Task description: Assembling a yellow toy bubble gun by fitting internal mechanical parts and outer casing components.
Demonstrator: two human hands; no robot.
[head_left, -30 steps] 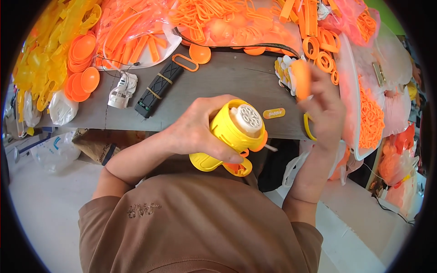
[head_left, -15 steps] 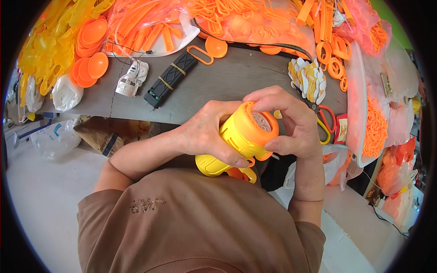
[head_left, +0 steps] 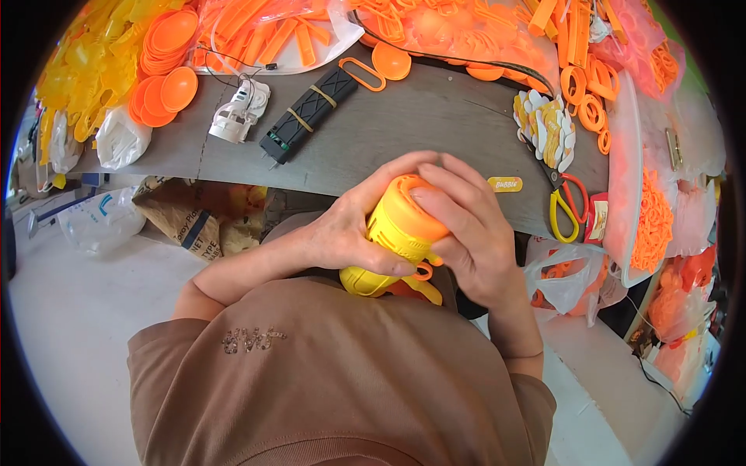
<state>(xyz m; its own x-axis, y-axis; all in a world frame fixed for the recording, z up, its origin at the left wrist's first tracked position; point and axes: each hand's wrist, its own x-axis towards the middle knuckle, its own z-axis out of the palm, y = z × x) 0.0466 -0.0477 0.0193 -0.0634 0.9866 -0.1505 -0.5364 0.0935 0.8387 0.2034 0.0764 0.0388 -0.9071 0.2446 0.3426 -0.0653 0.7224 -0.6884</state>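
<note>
A yellow plastic toy [head_left: 388,241] with a round barrel and an orange trigger is held close to my chest, just below the grey table's edge. My left hand [head_left: 350,225] wraps around its yellow body from the left. An orange round cap [head_left: 412,203] sits on the toy's front end, and my right hand [head_left: 466,229] covers it from the right, fingers pressed on top. The toy's front opening is hidden under the cap and fingers.
On the grey table [head_left: 420,124] lie a black ribbed bar [head_left: 307,115], a small white part [head_left: 241,109], orange discs [head_left: 163,70], yellow-handled scissors [head_left: 563,206], a stack of white and yellow flat pieces [head_left: 544,128] and heaps of orange and yellow plastic parts. Bags lie on the floor at left.
My right hand brought an orange cap from the table's right side to the toy's front end. The white front face seen earlier is now covered by the cap.
</note>
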